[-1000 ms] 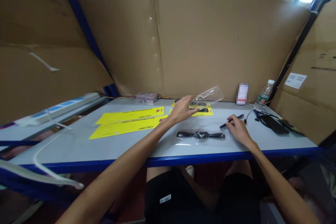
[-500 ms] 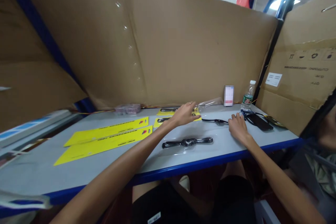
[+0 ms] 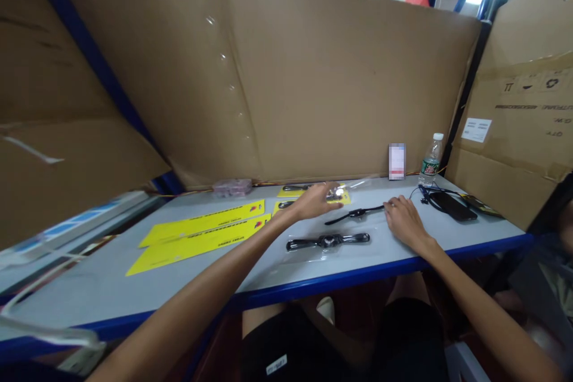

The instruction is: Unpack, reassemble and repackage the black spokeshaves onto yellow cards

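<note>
My left hand [image 3: 319, 200] reaches over the yellow cards at the back of the table. Its fingers close on a clear plastic cover [image 3: 362, 183], which sticks out to the right; the grip itself is partly hidden. Under and beside this hand lie yellow cards [image 3: 344, 196] with black watches [image 3: 293, 188] on them. My right hand [image 3: 405, 221] pinches the strap end of a black watch [image 3: 358, 213], stretched out flat to the left. Nearer the front edge, another black watch [image 3: 329, 241] lies in clear plastic, touched by neither hand.
Two long yellow cards [image 3: 197, 246] overlap on the left. A plastic-wrapped bundle [image 3: 233, 187] sits at the back. To the right are an upright phone display [image 3: 397, 161], a water bottle [image 3: 431, 161], a dark phone [image 3: 453, 206] and cables. Cardboard walls [image 3: 349, 83] enclose the table.
My right hand has drawn the black watch left and toward the front. The clear plastic cover at my left hand sits lower. The view has turned slightly left.
</note>
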`<state>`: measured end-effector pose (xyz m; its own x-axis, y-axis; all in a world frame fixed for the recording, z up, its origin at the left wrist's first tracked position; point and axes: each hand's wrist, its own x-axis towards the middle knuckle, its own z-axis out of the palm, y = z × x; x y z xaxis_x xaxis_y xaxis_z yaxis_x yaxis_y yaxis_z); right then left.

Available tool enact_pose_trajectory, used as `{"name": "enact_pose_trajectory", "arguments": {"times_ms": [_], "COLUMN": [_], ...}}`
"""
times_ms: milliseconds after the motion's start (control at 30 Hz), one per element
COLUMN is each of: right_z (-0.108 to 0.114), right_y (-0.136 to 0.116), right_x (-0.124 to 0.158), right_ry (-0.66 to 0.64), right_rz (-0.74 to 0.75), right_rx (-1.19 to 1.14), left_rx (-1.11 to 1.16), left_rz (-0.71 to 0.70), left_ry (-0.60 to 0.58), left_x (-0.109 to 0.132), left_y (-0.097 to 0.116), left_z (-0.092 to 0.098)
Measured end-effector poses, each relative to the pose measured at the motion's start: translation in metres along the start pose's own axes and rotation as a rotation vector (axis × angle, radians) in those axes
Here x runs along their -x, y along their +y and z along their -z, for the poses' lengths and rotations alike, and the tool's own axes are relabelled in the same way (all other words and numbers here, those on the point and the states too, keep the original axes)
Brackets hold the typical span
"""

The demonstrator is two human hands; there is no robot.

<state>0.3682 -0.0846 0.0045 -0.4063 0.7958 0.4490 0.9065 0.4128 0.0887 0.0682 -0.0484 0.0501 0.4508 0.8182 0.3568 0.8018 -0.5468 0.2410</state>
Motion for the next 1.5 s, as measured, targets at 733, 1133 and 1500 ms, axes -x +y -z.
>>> {"name": "enact_pose_trajectory", "arguments": {"times_ms": [733, 1133, 1500], "right_z": [-0.007, -0.003, -0.002], "right_y": [0.023, 0.022, 0.024], "right_x": [0.057, 0.058, 0.058], "right_ry": [0.220, 0.171, 0.159], "right_rz": [-0.164, -0.189, -0.190], "right_rx": [-0.225, -0.222, -0.235], "left_rx": [-0.180, -0.217, -0.128], "left_rz": [-0.034, -0.142, -0.165], "left_ry": [-0.160, -0.104, -0.198], "left_x": [-0.012, -0.019, -0.009], "left_y": [0.024, 0.004, -0.002], "left_z": [-0.062, -0.063, -0.046]}}
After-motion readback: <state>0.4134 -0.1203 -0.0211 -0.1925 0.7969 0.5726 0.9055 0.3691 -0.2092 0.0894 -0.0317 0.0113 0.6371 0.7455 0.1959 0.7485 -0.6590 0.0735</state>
